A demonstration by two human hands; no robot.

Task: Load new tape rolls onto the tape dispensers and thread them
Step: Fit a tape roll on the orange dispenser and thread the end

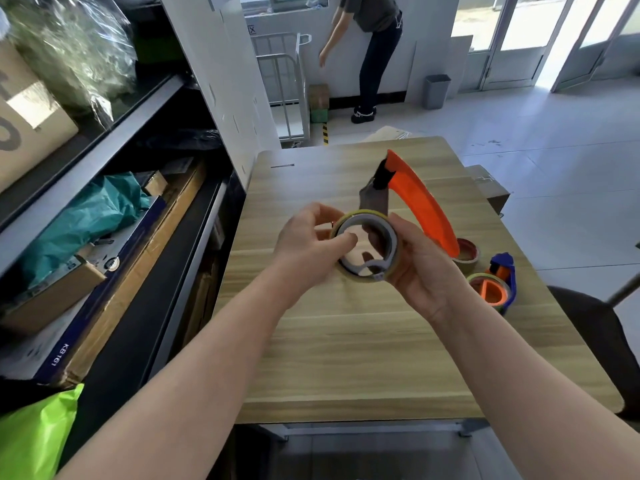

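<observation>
The orange dispenser [419,199] is held in the air above the middle of the table [346,358], just above centre frame. Its long axis runs diagonally: the black-and-grey front end points to the top of the frame, and the orange curved back sweeps down to the lower right. The roll [360,216] sits at the dispenser's lower left end, round a grey hub, with its open face turned toward the camera.

The left hand [304,247] has its fingers curled at the roll's left rim, and one fingertip reaches into the ring. The right hand [419,268] cups the roll's right side, its thumb along the rim and its fingers wrapped behind; both hands are closed on the roll.

The table is pale wood-grain. At its right edge lie a loose roll [469,258] with a red core and, just below it, a blue dispenser [504,268] with an orange hub. A dark chair [595,341] stands at the right. A grey shelf [145,109] fills the left of the frame, with boxes and a teal bag [86,216]; a green bag [34,438] is at lower left. At top centre a person [377,46] bends beside a metal cart [287,81], near a grey bin [437,91]. Glass doors [519,39] are at upper right.

The roll is thin, with clear yellowish tape.
</observation>
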